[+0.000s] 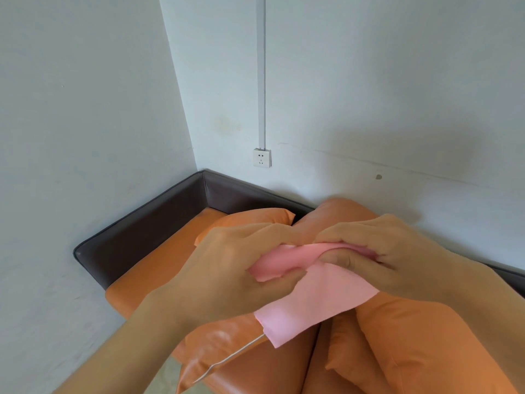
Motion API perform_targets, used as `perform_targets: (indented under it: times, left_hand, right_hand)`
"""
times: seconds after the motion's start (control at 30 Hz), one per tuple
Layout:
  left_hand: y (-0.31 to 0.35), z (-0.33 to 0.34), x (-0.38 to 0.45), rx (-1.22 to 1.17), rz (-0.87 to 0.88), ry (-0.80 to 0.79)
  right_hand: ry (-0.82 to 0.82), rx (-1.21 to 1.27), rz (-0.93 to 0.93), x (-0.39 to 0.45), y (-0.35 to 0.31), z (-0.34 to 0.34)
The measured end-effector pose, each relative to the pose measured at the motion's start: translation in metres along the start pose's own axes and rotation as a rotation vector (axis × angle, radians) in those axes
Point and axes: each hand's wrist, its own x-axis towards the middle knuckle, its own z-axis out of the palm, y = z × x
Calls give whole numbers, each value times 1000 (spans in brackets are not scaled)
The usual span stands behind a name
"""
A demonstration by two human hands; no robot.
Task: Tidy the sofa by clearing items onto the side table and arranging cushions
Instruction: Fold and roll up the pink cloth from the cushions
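Both hands pinch a pink cloth (309, 291) held above the sofa (159, 268) — the left hand (227, 268) with fingers and thumb curled round its bunched left end, the right hand (389, 257) clamping the top fold between thumb and fingers. The rest of the cloth hangs down over orange cushions (412, 336), and a thin white cord (230, 358) trails beneath it. Behind, a socket (262, 157) sits on the wall (369, 81) above the sofa's dark back — set in the room's corner.

2 pale blue-grey walls (85, 109) meeting at a corner. White socket (262, 158) below vertical cable conduit (261, 69). Grey floor (162, 373) at bottom left. Soft, even light.
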Motion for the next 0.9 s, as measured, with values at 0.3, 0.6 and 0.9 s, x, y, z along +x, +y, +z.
perform_targets:
  times: [0.3, 0.6, 0.9]
  left_hand:
    - [1, 4, 2, -137, -58, -2]
    - [-1, 3, 4, 70, -43, -75]
    - [-3, 2, 5, 129, 73, -41]
  right_hand:
    - [84, -64, -33, 0, -8, -8]
    - [-17, -68, -55, 0, -4, -13]
    - [224, -323, -228, 0, 4, 4]
